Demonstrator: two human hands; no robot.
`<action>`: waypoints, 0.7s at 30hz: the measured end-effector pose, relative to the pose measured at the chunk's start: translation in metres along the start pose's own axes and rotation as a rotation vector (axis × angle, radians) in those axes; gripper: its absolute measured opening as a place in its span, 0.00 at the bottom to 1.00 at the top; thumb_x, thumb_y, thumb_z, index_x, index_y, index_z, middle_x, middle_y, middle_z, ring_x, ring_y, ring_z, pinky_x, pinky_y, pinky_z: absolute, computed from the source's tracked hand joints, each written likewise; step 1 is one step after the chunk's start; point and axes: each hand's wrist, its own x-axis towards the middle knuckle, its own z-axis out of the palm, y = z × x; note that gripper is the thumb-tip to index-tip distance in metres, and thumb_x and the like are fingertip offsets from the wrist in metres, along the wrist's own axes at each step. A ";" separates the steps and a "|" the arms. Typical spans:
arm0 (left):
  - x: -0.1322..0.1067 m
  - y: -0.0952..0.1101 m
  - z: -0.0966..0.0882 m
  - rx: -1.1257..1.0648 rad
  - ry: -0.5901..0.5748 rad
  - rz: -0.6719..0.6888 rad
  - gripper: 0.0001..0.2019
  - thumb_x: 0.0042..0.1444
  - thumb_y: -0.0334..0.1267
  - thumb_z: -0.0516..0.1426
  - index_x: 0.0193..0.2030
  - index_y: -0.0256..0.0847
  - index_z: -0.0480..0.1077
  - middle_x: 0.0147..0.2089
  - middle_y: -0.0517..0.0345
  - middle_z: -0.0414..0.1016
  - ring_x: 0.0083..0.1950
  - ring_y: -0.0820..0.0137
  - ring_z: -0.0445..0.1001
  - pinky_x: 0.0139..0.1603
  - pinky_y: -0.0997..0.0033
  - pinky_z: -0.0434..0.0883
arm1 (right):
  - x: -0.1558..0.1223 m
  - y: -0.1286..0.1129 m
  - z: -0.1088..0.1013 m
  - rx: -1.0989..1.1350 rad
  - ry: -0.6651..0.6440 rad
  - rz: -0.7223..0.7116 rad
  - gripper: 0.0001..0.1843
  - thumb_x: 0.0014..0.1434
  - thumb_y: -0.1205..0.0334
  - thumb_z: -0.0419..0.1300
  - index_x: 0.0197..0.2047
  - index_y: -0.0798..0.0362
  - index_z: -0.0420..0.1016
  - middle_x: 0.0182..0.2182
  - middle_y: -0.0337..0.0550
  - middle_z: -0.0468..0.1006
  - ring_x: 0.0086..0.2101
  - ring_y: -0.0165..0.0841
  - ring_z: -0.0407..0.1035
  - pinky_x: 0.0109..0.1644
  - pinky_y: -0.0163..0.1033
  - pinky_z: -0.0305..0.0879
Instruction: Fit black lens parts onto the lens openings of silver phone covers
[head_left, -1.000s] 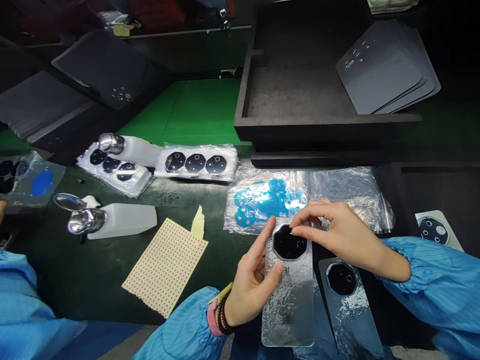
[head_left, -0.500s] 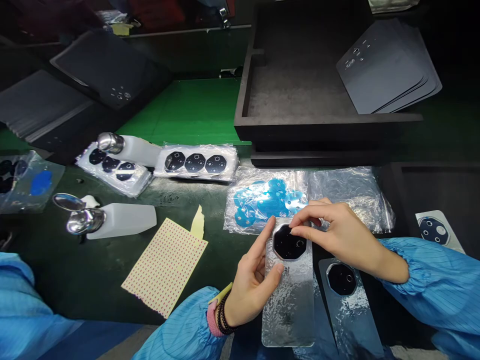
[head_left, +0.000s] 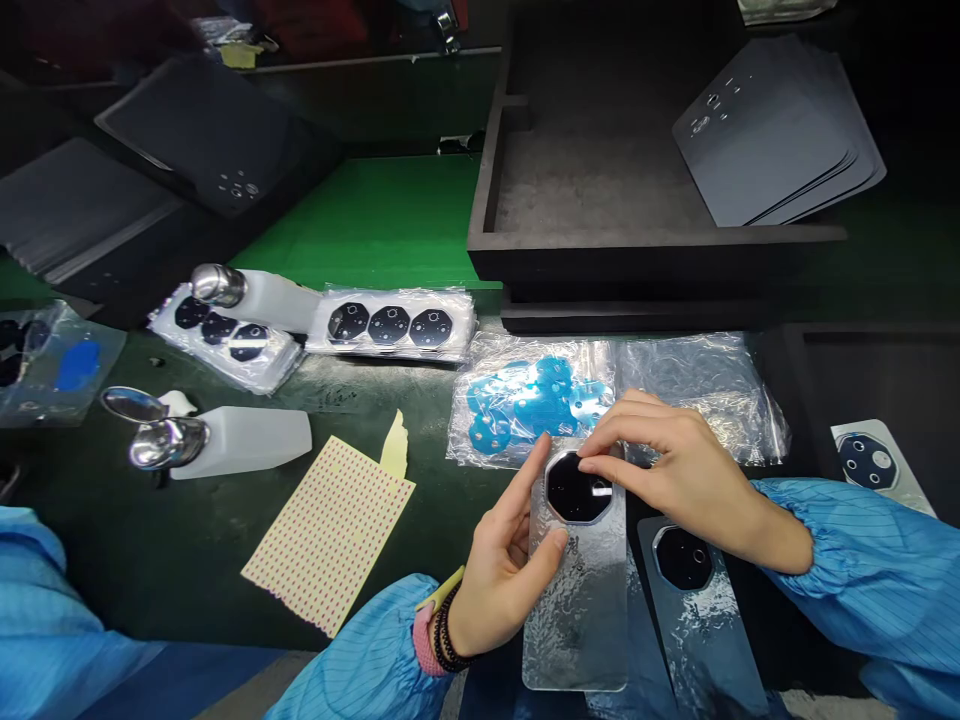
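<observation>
1 silvery panel (head_left: 576, 610), L hand (head_left: 501, 580) fingers spread on it, R hand (head_left: 679, 475) fingers pinched tog. at blk octagon (head_left: 571, 498)

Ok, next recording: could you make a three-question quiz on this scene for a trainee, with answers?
1. True or false: only one hand is at the silver panel.
2. What colour are the pieces in the clear bag beyond that panel? a) red b) blue c) yellow
3. Fill in: the dotted sheet lies to the ____ of the left hand.

Key: 1. False, the left hand and right hand are both there. 2. b. 3. left.
</observation>
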 end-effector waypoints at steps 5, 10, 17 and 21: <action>0.000 0.002 0.001 -0.033 0.003 -0.018 0.31 0.60 0.24 0.55 0.66 0.57 0.58 0.66 0.59 0.60 0.61 0.68 0.67 0.57 0.78 0.68 | 0.000 -0.001 0.000 -0.028 -0.011 -0.027 0.05 0.57 0.69 0.64 0.29 0.55 0.74 0.26 0.35 0.74 0.30 0.28 0.66 0.36 0.37 0.63; 0.001 0.000 0.001 -0.059 0.007 -0.061 0.29 0.61 0.26 0.55 0.66 0.55 0.59 0.66 0.57 0.60 0.61 0.67 0.67 0.57 0.77 0.68 | -0.001 0.002 0.000 -0.069 -0.021 -0.068 0.05 0.56 0.71 0.64 0.29 0.56 0.73 0.26 0.36 0.74 0.31 0.28 0.64 0.36 0.37 0.62; 0.000 0.001 0.000 -0.085 0.025 -0.060 0.29 0.60 0.25 0.56 0.64 0.57 0.60 0.66 0.60 0.60 0.62 0.70 0.65 0.59 0.80 0.65 | -0.003 0.002 0.001 -0.152 -0.003 -0.183 0.04 0.58 0.71 0.62 0.32 0.58 0.73 0.27 0.37 0.73 0.32 0.29 0.62 0.38 0.38 0.58; 0.000 0.002 -0.001 -0.037 0.042 -0.023 0.29 0.59 0.25 0.56 0.65 0.54 0.61 0.65 0.56 0.62 0.62 0.66 0.66 0.58 0.78 0.67 | -0.003 -0.001 0.000 -0.200 0.003 -0.252 0.06 0.61 0.70 0.60 0.31 0.58 0.73 0.26 0.37 0.71 0.32 0.29 0.60 0.37 0.38 0.56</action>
